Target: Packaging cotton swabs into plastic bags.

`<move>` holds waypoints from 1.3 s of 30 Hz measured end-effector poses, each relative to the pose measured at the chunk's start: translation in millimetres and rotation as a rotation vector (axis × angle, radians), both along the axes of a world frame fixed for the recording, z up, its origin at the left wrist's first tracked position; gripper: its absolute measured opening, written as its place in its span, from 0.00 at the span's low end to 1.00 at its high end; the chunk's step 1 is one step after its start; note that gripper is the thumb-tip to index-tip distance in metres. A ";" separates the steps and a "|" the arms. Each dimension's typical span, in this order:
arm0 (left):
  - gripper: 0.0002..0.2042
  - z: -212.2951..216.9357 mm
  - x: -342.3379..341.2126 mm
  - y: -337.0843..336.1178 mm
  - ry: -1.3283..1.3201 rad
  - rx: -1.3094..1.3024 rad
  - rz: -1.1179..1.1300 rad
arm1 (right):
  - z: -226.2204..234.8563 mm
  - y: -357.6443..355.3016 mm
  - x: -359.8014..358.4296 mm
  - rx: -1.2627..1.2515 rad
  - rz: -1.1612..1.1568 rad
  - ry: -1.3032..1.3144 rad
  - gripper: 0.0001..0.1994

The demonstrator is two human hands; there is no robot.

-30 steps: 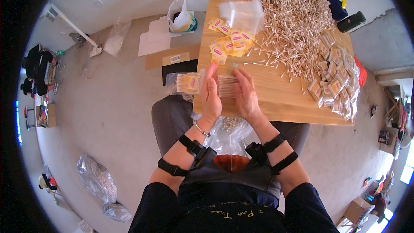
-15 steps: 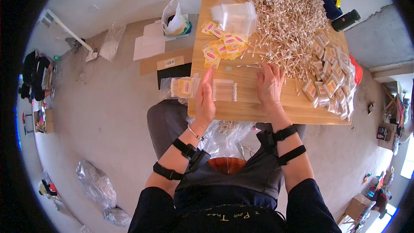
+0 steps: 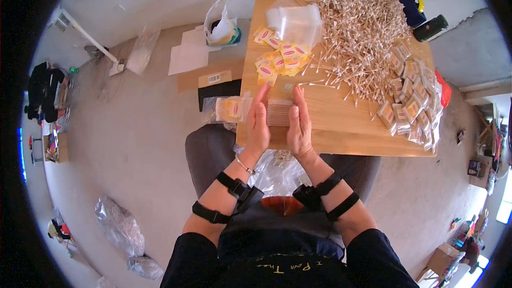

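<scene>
A row of cotton swabs lies side by side near the table's front edge, flanked by my two hands. My left hand stands on edge at the swabs' left ends, its fingers stretched out. Facing it, my right hand is at their right ends, also with straight fingers; the swab tips are hidden by both hands. Beyond my left hand, a clear bag of swabs with a yellow card overhangs the table's left edge. Just past my fingertips lie a few loose swabs and a small pale square.
A large heap of loose swabs covers the far part of the wooden table. Yellow cards and clear bags lie left of it, filled packets at the right. A dark cylinder stands by the far right edge.
My right hand has moved left from the loose swabs to the right ends of the row. My left hand stays by the left ends.
</scene>
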State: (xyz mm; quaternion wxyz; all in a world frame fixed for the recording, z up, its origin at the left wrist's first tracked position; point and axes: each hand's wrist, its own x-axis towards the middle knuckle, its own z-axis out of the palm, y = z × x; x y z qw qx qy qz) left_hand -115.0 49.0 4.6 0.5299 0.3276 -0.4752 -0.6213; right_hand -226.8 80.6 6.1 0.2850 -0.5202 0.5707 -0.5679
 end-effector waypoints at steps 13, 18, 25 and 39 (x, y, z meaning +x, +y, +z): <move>0.32 -4.9 4.7 2.1 -0.013 -0.030 0.031 | 6.8 -27.2 -98.2 0.162 -0.270 0.864 0.09; 0.31 -4.9 5.8 3.0 0.000 0.074 0.025 | 11.8 -30.5 -80.6 0.176 -0.149 0.933 0.06; 0.31 -5.5 7.5 3.8 0.001 -0.025 0.043 | 23.1 -21.2 -23.8 0.213 0.036 0.766 0.06; 0.32 -2.5 3.9 1.9 -0.040 0.000 0.024 | -0.8 -4.4 -0.4 0.076 0.023 -0.153 0.23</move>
